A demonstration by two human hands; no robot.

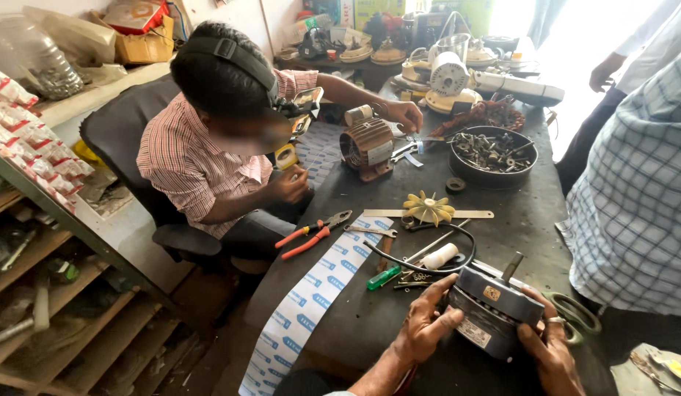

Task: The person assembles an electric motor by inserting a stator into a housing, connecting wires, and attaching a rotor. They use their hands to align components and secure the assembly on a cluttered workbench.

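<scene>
At the left of the frame a co-worker in a striped shirt (186, 154) sat at the dark workbench (355, 308). Red-handled pliers (311, 235) lay at centre, a yellow fan blade (428, 208) right of them. At lower centre the left hand (425, 330) gripped a grey electric motor (494, 308) by its side; the right hand (550, 352) clasped the opposite side.

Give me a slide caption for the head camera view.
Both hands, left and right, grip a small electric motor on a cluttered workbench.

Grey motor (494, 312) between left hand (427, 326) and right hand (550, 352), on dark workbench (370, 308).
</scene>
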